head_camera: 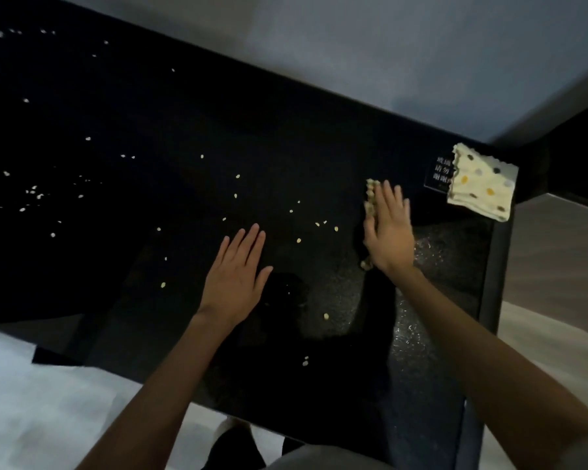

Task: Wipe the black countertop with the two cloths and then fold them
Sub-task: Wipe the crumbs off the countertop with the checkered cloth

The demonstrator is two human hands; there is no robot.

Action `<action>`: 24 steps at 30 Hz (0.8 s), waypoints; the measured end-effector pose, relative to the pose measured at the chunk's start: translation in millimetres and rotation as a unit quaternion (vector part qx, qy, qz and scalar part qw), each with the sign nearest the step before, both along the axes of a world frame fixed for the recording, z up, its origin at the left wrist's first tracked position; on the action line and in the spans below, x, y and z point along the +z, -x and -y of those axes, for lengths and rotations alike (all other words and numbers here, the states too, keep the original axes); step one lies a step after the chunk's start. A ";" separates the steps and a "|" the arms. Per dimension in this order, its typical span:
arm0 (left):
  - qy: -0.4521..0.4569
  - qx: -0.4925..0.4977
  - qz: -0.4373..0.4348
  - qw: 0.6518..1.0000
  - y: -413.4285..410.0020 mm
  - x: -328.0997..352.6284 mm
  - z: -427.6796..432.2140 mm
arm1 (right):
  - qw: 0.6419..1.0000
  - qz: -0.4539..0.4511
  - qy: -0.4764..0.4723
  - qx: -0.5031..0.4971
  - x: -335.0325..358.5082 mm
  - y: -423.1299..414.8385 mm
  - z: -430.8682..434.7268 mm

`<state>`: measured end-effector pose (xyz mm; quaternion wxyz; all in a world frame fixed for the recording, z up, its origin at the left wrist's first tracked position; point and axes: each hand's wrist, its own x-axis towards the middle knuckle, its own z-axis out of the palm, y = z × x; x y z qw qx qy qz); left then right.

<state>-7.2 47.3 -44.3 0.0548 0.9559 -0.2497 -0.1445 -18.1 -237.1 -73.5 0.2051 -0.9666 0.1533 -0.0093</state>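
The black countertop runs from the far left to the right edge, strewn with several small pale crumbs. My right hand lies flat with straight fingers on a dark cloth whose scalloped pale edge shows beside my fingers; most of that cloth is hidden. My left hand rests flat on the bare counter, fingers straight, holding nothing. A folded cream cloth with coloured dots sits at the counter's far right corner, apart from both hands.
A small black sign with white characters lies partly under the dotted cloth. A grey wall backs the counter. The counter's right edge drops to a wooden floor. White fabric lies at the lower left.
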 end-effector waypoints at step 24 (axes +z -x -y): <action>0.015 -0.006 -0.051 0.999 -29.7 12.2 -196.0 | 0.884 0.221 -0.339 -0.233 126.7 63.1 -220.4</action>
